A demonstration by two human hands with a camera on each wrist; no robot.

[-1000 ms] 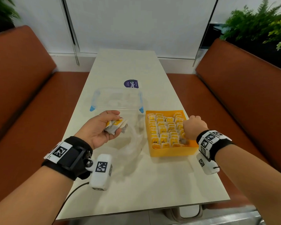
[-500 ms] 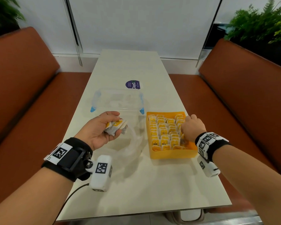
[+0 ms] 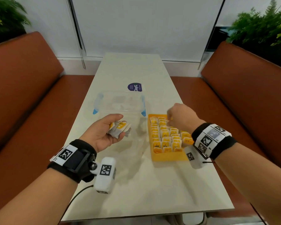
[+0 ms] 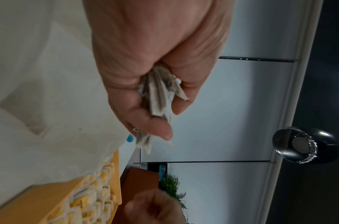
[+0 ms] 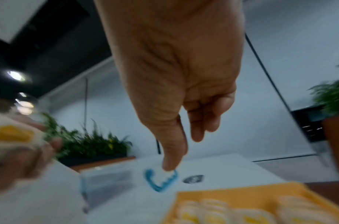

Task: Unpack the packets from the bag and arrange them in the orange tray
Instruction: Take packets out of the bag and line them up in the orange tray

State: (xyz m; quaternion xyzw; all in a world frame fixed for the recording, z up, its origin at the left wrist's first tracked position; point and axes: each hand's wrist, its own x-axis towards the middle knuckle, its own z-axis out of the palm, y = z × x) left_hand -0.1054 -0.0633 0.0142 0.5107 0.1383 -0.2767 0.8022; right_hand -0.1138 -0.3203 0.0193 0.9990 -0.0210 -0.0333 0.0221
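My left hand (image 3: 104,132) is palm up over the table and grips a bunch of white and yellow tea packets (image 3: 119,129), whose crumpled edges (image 4: 159,98) stick out between the curled fingers. The orange tray (image 3: 167,157) to the right holds rows of packets (image 3: 165,135) standing on edge. My right hand (image 3: 179,117) hovers over the tray's far end. In the right wrist view its fingers (image 5: 174,151) hang relaxed and hold nothing. A crumpled clear plastic bag (image 3: 136,148) lies flat on the table between my left hand and the tray.
A clear plastic container (image 3: 118,103) with blue clips stands just beyond my hands. A round purple sticker (image 3: 135,87) lies behind it. Brown bench seats (image 3: 31,98) flank the long white table (image 3: 144,192); plants (image 3: 259,26) stand behind them.
My right hand has lifted off the tray's near right corner and moved up and leftward over the tray's far end. My left hand has kept its hold on the packets.
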